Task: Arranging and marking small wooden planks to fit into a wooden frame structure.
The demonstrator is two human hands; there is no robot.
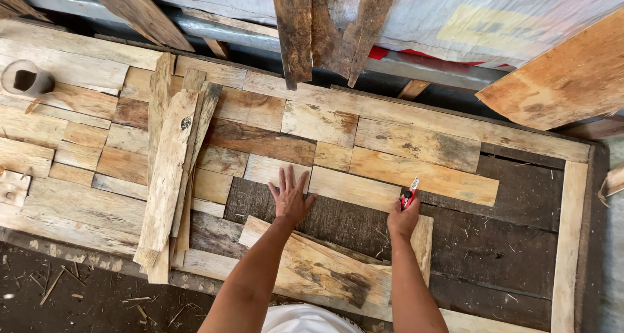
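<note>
A: State the hand positions

B: Left hand (290, 200), centre of frame, lies flat with fingers spread on a pale wood strip (354, 188), gripping nothing; likely pinning it against the dark backing board (494, 242); right hand (403, 219), just right of centre, is closed around a red marker (409, 193), tip on the strip, apparently to mark a line

A: Surrounding stock?

B: A loose plank stack (172, 170) rests left of centre on the patchwork panel (78, 151); a weathered offcut (312, 265) lies under the forearms, lower centre

A: Packages or labels?

B: A pale sheet with a yellow patch (474, 24) and a red edge spans the upper right; its print is unreadable; a grey cup-like object (26, 79) sits upper left
</note>
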